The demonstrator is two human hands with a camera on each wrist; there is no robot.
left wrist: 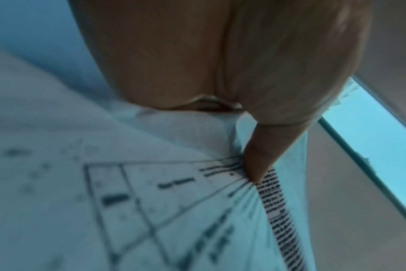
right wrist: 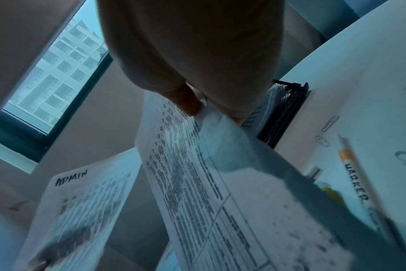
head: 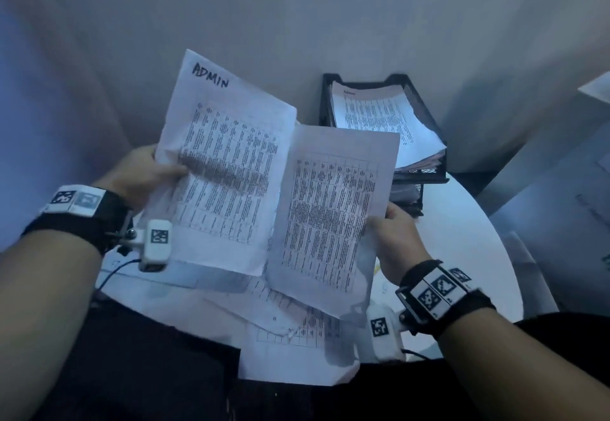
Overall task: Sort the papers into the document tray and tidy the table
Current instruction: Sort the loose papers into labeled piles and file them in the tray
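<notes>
Left hand point(head: 145, 173) pinches a sheet marked ADMIN point(head: 227, 170); right hand point(head: 394, 239) pinches a second printed sheet point(head: 330, 216). The black document tray point(head: 425, 110) at the worktop's point(head: 475, 255) far edge already holds papers; more sheets point(head: 297, 348) and a marker point(right wrist: 355, 183) remain unsorted.

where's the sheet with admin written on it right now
In the head view the ADMIN sheet is held up left of centre, pinched at its left edge by the left hand, overlapping the sheet in the right hand, left of the black tray.
</notes>
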